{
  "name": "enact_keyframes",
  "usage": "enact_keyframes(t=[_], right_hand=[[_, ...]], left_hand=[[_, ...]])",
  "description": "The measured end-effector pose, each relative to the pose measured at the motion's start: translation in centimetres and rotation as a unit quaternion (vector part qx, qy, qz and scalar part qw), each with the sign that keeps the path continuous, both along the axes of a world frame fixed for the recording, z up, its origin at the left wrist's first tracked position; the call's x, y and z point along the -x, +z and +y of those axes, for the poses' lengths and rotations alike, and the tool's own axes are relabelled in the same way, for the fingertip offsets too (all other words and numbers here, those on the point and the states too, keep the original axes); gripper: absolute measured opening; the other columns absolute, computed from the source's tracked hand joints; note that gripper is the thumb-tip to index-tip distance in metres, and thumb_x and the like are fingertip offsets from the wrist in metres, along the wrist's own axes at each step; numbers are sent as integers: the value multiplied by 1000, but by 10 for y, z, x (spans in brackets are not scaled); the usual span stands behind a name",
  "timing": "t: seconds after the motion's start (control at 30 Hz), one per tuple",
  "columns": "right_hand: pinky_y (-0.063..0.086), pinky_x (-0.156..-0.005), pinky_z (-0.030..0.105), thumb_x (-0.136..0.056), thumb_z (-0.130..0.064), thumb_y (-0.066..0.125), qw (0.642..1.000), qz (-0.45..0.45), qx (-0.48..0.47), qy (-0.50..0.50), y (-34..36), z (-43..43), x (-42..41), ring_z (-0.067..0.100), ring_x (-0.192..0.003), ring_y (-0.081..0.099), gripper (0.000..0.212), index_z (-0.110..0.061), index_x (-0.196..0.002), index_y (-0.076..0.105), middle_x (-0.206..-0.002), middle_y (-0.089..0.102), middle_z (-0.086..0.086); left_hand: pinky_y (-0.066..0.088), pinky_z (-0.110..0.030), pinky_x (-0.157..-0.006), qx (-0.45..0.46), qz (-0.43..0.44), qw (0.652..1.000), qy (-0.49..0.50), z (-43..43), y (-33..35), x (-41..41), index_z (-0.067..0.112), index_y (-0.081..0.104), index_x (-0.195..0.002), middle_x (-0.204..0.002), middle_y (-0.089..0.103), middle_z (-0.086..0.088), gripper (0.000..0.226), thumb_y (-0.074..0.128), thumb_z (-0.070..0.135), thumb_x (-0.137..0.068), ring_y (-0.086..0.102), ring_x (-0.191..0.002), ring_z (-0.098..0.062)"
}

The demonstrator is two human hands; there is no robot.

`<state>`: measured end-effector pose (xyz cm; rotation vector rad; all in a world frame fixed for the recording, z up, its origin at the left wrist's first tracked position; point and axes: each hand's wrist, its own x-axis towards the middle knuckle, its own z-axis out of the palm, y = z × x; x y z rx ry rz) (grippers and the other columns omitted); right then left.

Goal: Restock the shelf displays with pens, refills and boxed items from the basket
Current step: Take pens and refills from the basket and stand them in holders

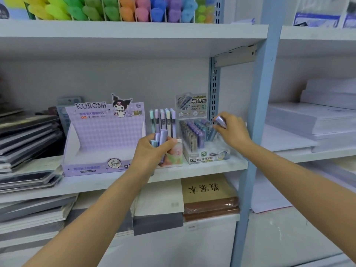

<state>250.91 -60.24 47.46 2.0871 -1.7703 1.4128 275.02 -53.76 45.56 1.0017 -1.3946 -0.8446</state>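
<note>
Stacked notebooks (28, 143) are recorded at the left end of the middle shelf (115, 180). Beside them, a purple Kuromi box (104, 139) is stood at the shelf's front edge. Just right of the box, the left hand (152, 151) is seen with its fingers curled round a tube bundle (160, 137) of lilac and blue pieces. The bundle is held roughly upright in front of a pastel pen display (163, 120). Next along, a refill display (200, 139) is stood on the same shelf, its tray filled with rows of upright tubes under a printed header card. Over the tray's back right corner, the right hand (233, 130) is held with a single tube (220, 121), lilac and tilted, pinched between thumb and fingers. Whether that tube touches the tray's contents cannot be determined. A blue post (258, 112) is noted right of the hand, and white paper stacks (308, 120) are shelved beyond it.
</note>
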Motion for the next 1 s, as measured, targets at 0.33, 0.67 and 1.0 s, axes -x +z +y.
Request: enact_keyframes(t=[0.33,0.67,1.0], right_hand=[[50,-73,26,-87,-17,70,994,19,-41,99,7,19,15,24,-79,62,12,-8,-96,68,-85,69,4],[50,-67,17,-88,-15,69,991,-1,-40,126,16,13,3,17,-80,67,13,-9,-100,67,-90,68,5],[52,-75,27,-87,-14,71,969,101,-124,188,28,7,2,13,-81,68,16,-12,-101,67,-93,70,4]], left_hand=[[48,-24,-46,-29,45,996,-69,-2,1,8,12,63,-78,-54,58,0,18,73,25,-85,50,-44,-14],[45,-24,-44,-43,29,994,-92,-5,1,13,13,58,-71,-56,57,-6,33,76,42,-75,49,-43,-15],[47,-24,-48,-53,14,976,-209,-4,-1,17,13,50,-85,-63,59,1,36,60,47,-82,52,-50,-13]])
